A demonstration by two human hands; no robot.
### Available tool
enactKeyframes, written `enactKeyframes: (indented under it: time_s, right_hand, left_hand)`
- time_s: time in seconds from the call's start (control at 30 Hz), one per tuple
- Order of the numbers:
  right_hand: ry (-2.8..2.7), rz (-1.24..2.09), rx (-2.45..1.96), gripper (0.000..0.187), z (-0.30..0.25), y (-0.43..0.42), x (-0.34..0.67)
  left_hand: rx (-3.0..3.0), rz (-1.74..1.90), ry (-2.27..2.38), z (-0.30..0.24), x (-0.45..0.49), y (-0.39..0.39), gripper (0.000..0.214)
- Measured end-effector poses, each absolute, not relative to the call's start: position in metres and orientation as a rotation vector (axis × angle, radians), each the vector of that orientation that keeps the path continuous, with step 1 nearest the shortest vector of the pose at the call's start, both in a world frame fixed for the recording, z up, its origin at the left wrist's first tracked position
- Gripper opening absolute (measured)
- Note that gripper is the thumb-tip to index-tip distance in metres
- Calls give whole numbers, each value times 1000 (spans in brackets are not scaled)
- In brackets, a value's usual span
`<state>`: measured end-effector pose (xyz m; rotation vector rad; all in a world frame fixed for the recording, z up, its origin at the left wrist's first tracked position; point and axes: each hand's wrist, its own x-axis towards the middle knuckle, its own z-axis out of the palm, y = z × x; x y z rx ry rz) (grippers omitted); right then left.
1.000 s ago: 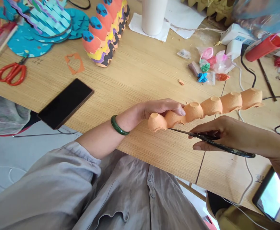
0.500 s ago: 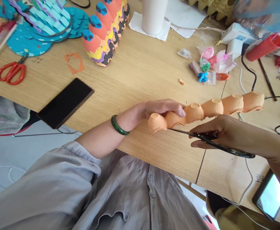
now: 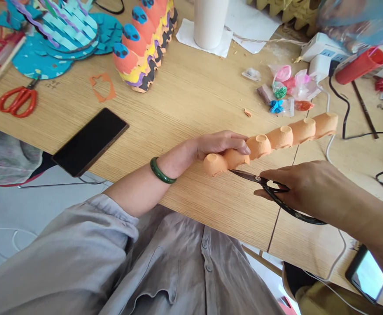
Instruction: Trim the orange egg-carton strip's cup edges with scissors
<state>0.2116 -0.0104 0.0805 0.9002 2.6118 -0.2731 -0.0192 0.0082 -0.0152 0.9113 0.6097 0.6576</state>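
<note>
Over the table, an orange strip lies beneath the left thumb.

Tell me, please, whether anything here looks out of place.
The dark-screened phone at left seems to jut slightly over the near edge of the table, which looks precarious. A small orange scrap lies loose beyond the orange strip.

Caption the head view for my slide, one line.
Left hand grips an orange egg-carton strip while the right hand holds dark-handled scissors near its lower edge.
</note>
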Motion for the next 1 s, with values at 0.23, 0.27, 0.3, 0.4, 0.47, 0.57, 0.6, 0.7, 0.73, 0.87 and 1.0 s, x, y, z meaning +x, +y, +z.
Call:
enactKeyframes:
  time_s: [0.23,0.27,0.3,0.4,0.47,0.57,0.6,0.7,0.73,0.87,1.0]
  right_hand:
    - [2528,-133,1095,28,78,-22,205]
    - [2508,-204,1156,30,77,-23,205]
    - [2485,-311,1231,34,76,-22,205]
    - [2336,-790,1487,45,71,-21,209]
    - [2162,-1108,1635,49,70,-21,212]
    - [1894,-1502,1771,50,69,-25,215]
    - [1835,-1612,1789,50,69,-28,215]
    - [1818,-1851,1761,52,68,-39,211]
    - [1839,-1900,1744,53,66,-43,209]
    - [1762,-2037,1790,60,58,-58,200]
    - [1805,-2020,1905,53,48,-64,191]
  left_hand:
    - [921,739,652,-15,-19,13,25]
    - [906,759,673,-15,-18,13,24]
    - [888,789,694,-14,-17,14,22]
    - [855,942,748,-14,-15,16,17]
    - [863,1044,774,-15,-14,17,17]
    - [886,1154,796,-17,-13,19,19]
    - [892,1186,802,-17,-12,19,20]
    - [897,1266,815,-17,-11,18,21]
    - [894,1286,816,-17,-10,17,20]
    - [874,1335,827,-15,-4,13,21]
    - [875,1384,846,-15,1,8,26]
